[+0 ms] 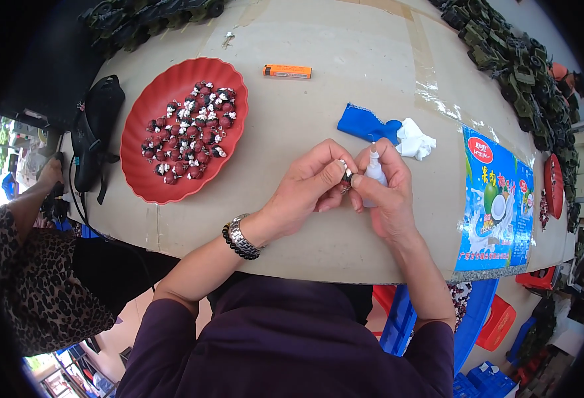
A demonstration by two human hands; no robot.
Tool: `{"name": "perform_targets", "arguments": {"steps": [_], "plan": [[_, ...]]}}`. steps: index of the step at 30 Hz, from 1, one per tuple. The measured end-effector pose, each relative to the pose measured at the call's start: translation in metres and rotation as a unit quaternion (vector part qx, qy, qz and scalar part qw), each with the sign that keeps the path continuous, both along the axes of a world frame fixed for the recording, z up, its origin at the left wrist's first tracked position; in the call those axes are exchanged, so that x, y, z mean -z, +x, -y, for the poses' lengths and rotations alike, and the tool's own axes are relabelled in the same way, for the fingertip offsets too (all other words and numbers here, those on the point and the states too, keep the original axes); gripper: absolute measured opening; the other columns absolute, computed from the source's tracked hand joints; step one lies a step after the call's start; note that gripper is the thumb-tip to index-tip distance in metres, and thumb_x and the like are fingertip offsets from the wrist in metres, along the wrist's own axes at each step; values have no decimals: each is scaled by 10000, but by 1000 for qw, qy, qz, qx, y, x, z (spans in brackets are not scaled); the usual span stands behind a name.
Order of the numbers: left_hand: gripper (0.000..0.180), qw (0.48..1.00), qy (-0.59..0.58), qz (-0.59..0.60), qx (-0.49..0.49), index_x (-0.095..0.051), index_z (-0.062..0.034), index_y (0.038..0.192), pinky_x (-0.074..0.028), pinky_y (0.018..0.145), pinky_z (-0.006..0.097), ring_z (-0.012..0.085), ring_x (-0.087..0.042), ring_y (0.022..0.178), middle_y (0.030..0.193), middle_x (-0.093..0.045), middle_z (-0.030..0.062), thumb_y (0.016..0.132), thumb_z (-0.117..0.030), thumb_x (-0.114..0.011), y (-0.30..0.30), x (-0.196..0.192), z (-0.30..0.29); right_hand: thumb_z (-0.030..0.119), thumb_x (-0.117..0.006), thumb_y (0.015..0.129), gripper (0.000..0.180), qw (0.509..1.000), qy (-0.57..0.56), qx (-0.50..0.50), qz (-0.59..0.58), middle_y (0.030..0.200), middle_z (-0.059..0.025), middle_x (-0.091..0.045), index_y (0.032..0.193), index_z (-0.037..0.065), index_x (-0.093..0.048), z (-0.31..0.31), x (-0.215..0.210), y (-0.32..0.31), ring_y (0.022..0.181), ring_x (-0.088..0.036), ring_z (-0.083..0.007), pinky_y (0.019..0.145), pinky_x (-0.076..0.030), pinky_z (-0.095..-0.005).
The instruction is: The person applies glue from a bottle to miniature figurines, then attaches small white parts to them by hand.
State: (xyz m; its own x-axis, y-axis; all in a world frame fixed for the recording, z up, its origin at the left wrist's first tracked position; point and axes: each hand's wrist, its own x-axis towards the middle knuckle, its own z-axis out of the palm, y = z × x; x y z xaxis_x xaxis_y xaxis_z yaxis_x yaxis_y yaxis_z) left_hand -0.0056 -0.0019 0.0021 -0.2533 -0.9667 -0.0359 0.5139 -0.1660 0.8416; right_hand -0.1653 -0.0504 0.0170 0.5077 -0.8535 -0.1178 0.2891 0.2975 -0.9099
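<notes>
Over the table, my left hand (302, 182) pinches a tiny black-and-white piece (347, 176) between thumb and fingertips. My right hand (395, 199) is wrapped round a small white squeeze bottle (375, 172), its nozzle pointing up and away from me. The fingertips of both hands meet around the tiny piece, so most of it is hidden. To the left lies a red scalloped plate (136, 162) holding a pile of small red, black and white ball-shaped trinkets (192, 136), some with metal loops.
Beyond my hands lie a blue cloth (365, 123), a crumpled white tissue (414, 139) and an orange box (287, 71). A printed blue sheet (497, 205) covers the right edge. Green toy vehicles (504, 60) line the far side. Another person's patterned sleeve (13, 235) is at left.
</notes>
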Motion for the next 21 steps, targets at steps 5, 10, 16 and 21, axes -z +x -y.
{"name": "perform_targets", "arguments": {"steps": [5, 10, 16, 21], "plan": [[233, 998, 52, -23, 10, -509, -91, 981, -281, 483, 177, 39, -379, 544, 777, -509, -23, 1002, -319, -469, 2, -2, 0, 4, -633, 784, 239, 1000, -3, -1, -7, 698, -12, -522, 951, 76, -478, 3, 0, -1, 495, -477, -85, 442, -353, -234], [243, 998, 50, -16, 17, -512, -91, 981, -281, 482, 178, 40, -376, 543, 772, -502, -16, 997, -330, -476, 2, -3, 0, 2, -627, 782, 204, 999, -22, -7, -42, 809, -2, -513, 885, 84, -471, 3, -3, -1, 534, -503, -75, 433, -392, -210], [250, 998, 47, -17, 23, -509, -91, 971, -281, 482, 181, 45, -367, 542, 767, -477, -12, 991, -339, -487, 2, 0, 0, -8, -635, 780, 208, 998, -34, -7, -57, 796, -6, -519, 876, 77, -471, 3, -2, -2, 530, -499, -68, 427, -389, -206], [251, 998, 50, -9, 21, -510, -88, 951, -281, 480, 182, 45, -360, 543, 773, -473, -8, 987, -337, -496, 2, -1, 1, -22, -637, 773, 220, 997, -39, -12, -72, 775, -7, -521, 876, 77, -469, 3, -4, -2, 527, -487, -67, 431, -384, -205]]}}
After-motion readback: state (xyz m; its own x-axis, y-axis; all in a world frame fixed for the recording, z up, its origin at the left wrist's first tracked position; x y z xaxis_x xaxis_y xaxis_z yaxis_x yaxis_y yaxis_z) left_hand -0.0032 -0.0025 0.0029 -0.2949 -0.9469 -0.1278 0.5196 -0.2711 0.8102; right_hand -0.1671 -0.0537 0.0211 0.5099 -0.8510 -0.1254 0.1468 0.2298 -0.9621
